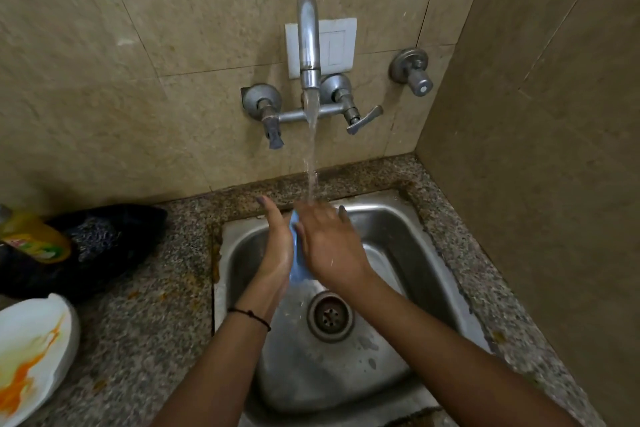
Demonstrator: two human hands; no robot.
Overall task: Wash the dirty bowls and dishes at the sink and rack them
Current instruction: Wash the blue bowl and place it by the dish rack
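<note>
Head view shows both hands under the running tap [309,45], the left hand [277,246] and right hand [332,250] pressing a thin blue pad [297,263] flat between open palms over the sink [408,239]. One stained white dish [31,350] waits on the tabletop [145,315], left; likely slick and breakable, best gripped by its rim.

Left hand [277,246] and right hand [329,246] press blue cloth [297,263].

Blue item [297,253] mostly hidden between palms; dirty plate [33,354], yellow bottle [33,239] cut by left edge.
</note>
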